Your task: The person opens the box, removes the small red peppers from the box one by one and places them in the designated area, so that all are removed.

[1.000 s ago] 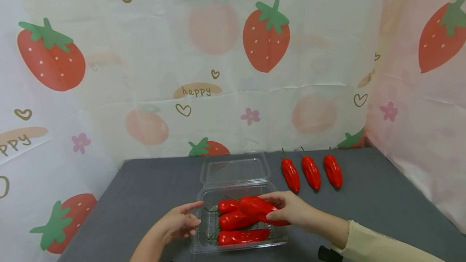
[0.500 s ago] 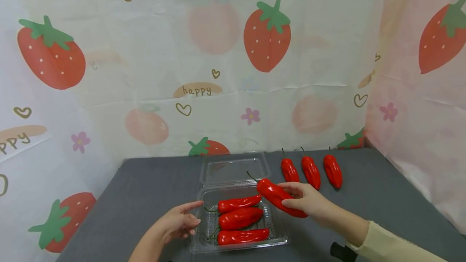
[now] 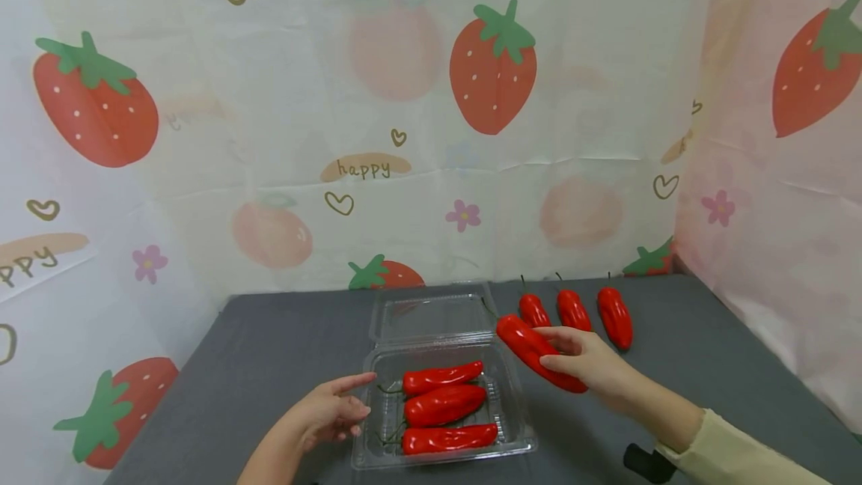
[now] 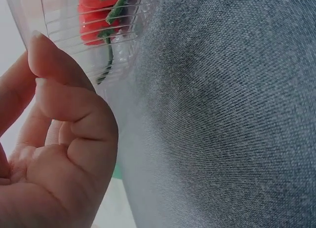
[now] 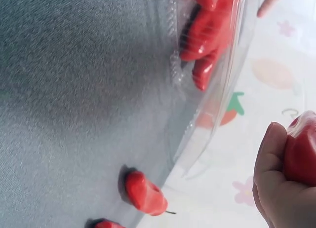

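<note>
My right hand point(image 3: 589, 361) grips a long red chili pepper point(image 3: 535, 350), stem pointing up and to the left, just right of a clear plastic clamshell box point(image 3: 515, 436). In the right wrist view, that pepper point(image 5: 302, 151) sits between thumb and fingers at the edge. Three more red peppers point(image 3: 446, 404) lie side by side in the box, stems to the left. My left hand point(image 3: 328, 414) is at the box's left wall, index finger straight with its tip at the rim, the others loosely bent. In the left wrist view, the ribbed box wall point(image 4: 69, 35) shows just beyond the fingertips.
The box's clear lid point(image 3: 434, 313) is folded open toward the back. Behind my right hand, three red peppers stand in a row at the back right, the rightmost pepper point(image 3: 615, 319) fully visible. Grey cloth point(image 3: 283, 343) covers the table, and a printed curtain point(image 3: 296, 96) hangs behind it.
My right hand has lifted the pepper from over the box and carried it right, toward the row at the back. The three peppers in the box are now uncovered. My left hand stays put.
</note>
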The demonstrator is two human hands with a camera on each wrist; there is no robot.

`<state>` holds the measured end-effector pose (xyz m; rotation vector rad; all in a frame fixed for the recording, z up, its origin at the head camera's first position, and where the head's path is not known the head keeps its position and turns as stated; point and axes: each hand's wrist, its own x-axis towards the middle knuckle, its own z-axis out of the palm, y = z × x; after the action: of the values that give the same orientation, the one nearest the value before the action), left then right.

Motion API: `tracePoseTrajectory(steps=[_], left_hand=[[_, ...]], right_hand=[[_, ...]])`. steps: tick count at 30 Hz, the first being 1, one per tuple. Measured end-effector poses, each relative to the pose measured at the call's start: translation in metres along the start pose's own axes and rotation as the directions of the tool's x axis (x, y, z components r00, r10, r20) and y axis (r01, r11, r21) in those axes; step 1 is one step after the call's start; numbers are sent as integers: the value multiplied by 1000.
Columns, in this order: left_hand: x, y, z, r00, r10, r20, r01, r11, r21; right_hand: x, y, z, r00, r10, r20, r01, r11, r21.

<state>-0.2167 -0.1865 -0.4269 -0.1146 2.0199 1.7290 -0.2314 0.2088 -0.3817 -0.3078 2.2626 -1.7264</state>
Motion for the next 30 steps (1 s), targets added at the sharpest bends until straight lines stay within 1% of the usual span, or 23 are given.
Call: tracePoseTrajectory(steps=[7, 15, 22, 26, 30], left_hand=[[1, 0, -2, 1000, -8, -4, 8, 1000, 14], [1, 1, -1, 1000, -4, -9, 4, 1000, -10], [5, 2, -4, 1000, -14, 3, 14, 1000, -24], [6, 3, -3, 999, -21, -25, 20, 999, -25], [9, 3, -3, 998, -2, -70, 0, 1000, -27]], right_hand=[[-2, 1, -12, 998, 22, -56, -20, 1000, 23], [-5, 3, -25, 998, 24, -55, -22, 999, 35], [-5, 6, -33, 996, 35, -86, -32, 999, 43], [-6, 9, -39, 993, 53, -101, -47, 997, 64], [-6, 11, -43, 990, 71, -119, -62, 995, 76]])
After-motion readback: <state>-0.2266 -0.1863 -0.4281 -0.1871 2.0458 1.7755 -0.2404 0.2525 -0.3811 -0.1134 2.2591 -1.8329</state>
